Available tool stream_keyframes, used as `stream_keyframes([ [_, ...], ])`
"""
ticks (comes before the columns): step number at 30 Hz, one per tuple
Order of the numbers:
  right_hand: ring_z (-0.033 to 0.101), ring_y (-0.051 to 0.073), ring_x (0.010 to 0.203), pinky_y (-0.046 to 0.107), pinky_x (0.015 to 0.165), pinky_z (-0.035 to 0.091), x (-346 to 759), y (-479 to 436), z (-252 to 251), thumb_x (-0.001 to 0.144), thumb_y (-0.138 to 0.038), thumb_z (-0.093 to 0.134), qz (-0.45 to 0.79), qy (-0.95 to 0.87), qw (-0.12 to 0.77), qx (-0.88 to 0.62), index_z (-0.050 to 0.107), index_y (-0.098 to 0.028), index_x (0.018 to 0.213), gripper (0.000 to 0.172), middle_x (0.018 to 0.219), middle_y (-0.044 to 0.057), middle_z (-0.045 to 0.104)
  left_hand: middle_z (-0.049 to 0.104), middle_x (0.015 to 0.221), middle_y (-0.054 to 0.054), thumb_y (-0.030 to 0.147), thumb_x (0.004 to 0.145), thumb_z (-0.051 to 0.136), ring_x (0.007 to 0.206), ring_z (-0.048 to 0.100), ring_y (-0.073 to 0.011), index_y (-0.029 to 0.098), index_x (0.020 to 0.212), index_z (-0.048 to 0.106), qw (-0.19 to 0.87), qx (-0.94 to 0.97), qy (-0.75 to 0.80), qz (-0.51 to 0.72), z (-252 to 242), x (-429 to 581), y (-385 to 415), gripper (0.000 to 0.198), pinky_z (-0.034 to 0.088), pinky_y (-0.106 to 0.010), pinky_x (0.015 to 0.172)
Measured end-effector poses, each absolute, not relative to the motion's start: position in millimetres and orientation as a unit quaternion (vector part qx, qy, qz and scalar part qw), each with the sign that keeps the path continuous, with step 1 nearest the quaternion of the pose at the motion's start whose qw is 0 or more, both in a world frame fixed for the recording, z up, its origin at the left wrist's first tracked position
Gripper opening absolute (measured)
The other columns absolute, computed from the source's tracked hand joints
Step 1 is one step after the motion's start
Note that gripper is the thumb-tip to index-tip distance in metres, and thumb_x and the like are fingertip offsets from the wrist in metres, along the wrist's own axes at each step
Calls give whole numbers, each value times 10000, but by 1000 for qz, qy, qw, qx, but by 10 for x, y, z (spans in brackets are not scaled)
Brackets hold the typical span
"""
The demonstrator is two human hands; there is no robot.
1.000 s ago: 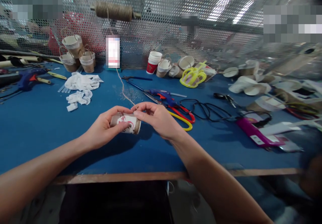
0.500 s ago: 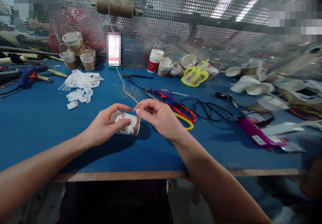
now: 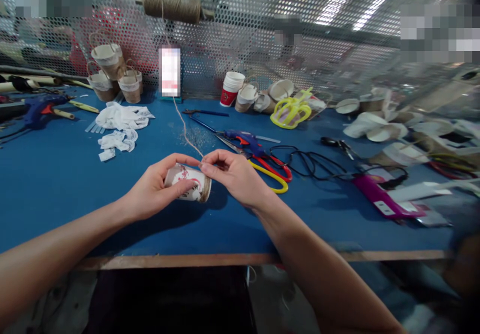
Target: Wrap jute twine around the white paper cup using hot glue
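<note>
Low over the blue-covered bench, the left hand grips a small paper cup turned on its side, thumb across the front and forefinger along the top. The cup is smooth white card with a red print, and coarse brown cord bands its right end. The right hand pinches the fuzzy jute twine there. The strand runs back to a spool on the perforated metal screen. Glossy red- and yellow-handled scissors lie just beyond.

Printed paper cup, rough jute twine, matt blue felt-like tabletop, glossy plastic-handled scissors, perforated metal screen.
</note>
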State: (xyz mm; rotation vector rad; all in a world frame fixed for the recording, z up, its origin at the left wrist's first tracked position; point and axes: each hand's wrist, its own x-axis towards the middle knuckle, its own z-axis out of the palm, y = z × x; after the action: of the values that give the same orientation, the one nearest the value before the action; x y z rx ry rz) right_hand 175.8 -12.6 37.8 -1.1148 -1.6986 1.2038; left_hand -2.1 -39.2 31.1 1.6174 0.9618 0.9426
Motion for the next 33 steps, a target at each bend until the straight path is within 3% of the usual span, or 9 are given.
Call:
stream_keyframes([
  [8,506,97,637,264,634,421,1750,-123,361,715,-293,626,471,-662,393,-430,538,-164,678,160,700,-10,559,585,786,-11,278,753,596,596,515,-85,135,1017,544,485,668,406,393,303,-16,-381,306,437,-168,549],
  [15,531,116,747,280,711,423,1777,-125,383,755,-269,591,431,-696,420,-393,520,-168,669,150,780,19,573,580,733,2,266,751,588,563,501,-82,130,1026,539,479,655,437,386,319,-10,-373,311,432,-173,526],
  [33,495,98,627,264,618,410,1746,-125,356,707,-316,634,462,-671,377,-440,548,-162,684,177,696,-9,561,608,780,-13,267,758,607,600,547,-98,152,1009,565,496,652,415,397,331,-14,-404,280,450,-179,562],
])
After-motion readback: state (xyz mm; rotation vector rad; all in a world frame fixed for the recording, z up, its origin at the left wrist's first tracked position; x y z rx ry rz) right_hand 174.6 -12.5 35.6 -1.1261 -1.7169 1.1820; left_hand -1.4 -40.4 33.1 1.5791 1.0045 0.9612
